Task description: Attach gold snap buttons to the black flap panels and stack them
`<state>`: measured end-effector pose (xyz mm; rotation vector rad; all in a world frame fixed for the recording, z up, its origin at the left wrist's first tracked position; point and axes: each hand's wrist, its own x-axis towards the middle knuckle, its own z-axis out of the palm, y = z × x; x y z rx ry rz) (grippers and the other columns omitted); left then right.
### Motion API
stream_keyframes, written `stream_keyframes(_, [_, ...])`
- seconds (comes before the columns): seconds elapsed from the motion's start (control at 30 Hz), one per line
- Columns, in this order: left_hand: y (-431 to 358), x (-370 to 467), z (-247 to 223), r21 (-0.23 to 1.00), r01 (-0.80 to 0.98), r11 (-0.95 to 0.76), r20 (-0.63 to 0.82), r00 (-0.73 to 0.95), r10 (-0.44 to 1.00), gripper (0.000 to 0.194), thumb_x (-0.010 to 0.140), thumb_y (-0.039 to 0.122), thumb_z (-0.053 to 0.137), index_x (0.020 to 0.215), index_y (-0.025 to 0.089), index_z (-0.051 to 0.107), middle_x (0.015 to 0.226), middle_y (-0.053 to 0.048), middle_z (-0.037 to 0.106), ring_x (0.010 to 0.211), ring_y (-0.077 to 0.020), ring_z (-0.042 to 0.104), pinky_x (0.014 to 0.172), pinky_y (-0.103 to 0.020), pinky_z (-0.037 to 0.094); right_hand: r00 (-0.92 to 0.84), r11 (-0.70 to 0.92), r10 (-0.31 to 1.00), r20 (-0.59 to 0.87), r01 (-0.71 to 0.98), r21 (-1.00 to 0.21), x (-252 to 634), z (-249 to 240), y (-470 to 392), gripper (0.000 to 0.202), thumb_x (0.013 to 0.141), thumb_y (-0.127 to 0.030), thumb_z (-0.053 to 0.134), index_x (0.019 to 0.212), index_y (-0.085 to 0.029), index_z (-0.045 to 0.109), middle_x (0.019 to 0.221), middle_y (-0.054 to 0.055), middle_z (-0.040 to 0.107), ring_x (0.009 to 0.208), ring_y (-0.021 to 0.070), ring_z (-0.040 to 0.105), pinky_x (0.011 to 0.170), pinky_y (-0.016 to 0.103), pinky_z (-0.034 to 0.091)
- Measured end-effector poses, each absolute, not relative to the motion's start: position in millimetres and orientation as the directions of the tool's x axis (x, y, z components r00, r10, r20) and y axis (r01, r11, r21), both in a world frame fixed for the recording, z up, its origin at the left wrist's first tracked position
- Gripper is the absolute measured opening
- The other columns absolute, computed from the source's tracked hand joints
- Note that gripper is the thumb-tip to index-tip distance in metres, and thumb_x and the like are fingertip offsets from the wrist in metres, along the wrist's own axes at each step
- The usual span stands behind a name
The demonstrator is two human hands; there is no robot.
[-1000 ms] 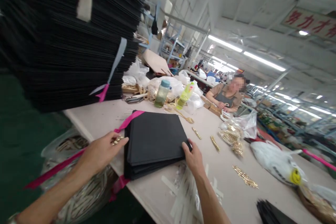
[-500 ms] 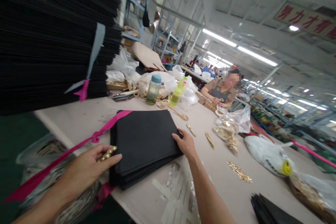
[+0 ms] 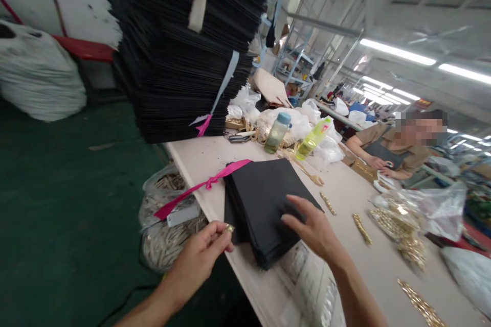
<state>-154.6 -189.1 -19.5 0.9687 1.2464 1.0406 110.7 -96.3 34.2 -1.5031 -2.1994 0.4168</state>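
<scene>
My left hand (image 3: 203,253) is closed in a pinch at the table's front edge, with a short gold chain piece (image 3: 229,228) between thumb and fingers; most of the piece is hidden. To its right lies a stack of black sheets (image 3: 268,184), with a knotted pink ribbon (image 3: 210,182) at its far left corner. My right hand (image 3: 312,225) is over the stack's right side, thumb and fingers apart and nothing in them. I cannot tell whether its fingertips touch the top sheet. Short gold chain strips (image 3: 362,228) lie on the table to the right.
A tall pile of black sheets (image 3: 184,61) rises at the back left. A blue-capped bottle (image 3: 278,134) and a yellow-green bottle (image 3: 312,139) stand behind the stack. Gold chains (image 3: 399,219) spill from a clear bag at right. A co-worker (image 3: 387,150) sits across the table.
My view has swung left. My left hand has come away from the stack's left edge with the chain piece. My right hand has left the stack's right edge and moved in over its top.
</scene>
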Motion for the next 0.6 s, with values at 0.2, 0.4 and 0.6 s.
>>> stream_keyframes(0.2, [-222, -144, -18, 0.855, -0.355, 0.378, -0.325, 0.202, 0.924, 0.037, 0.085, 0.053, 0.058, 0.098, 0.019, 0.054, 0.078, 0.001, 0.062, 0.039, -0.0011, 0.024, 0.033, -0.014, 0.018, -0.586, 0.578, 0.801, 0.122, 0.704, -0.412, 72, 33, -150, 0.059, 0.074, -0.023, 0.077, 0.130, -0.025, 0.060, 0.141, 0.007, 0.053, 0.133, 0.0253, 0.043, 0.112, 0.044, 0.035])
stream_keyframes(0.4, [-241, -135, -16, 0.751, -0.501, 0.429, -0.309, 0.308, 0.900, 0.031, 0.086, 0.045, 0.061, 0.103, 0.020, 0.053, 0.081, 0.001, 0.063, 0.039, 0.0000, 0.026, 0.034, -0.013, 0.018, -0.565, 0.517, 0.822, 0.063, 0.697, -0.496, 81, 40, -141, 0.050, 0.079, -0.029, 0.073, 0.127, -0.023, 0.062, 0.138, 0.008, 0.057, 0.128, 0.0226, 0.050, 0.110, 0.041, 0.039])
stream_keyframes(0.6, [-258, -130, -13, 0.722, -0.519, 0.457, -0.342, 0.307, 0.888, 0.037, 0.080, 0.046, 0.067, 0.102, 0.019, 0.055, 0.079, 0.000, 0.064, 0.039, -0.0003, 0.027, 0.034, -0.014, 0.019, -0.619, 0.607, 0.783, 0.064, 0.737, -0.296, 71, 53, -142, 0.053, 0.072, -0.014, 0.062, 0.125, -0.016, 0.064, 0.127, 0.010, 0.065, 0.121, 0.0234, 0.057, 0.107, 0.037, 0.042])
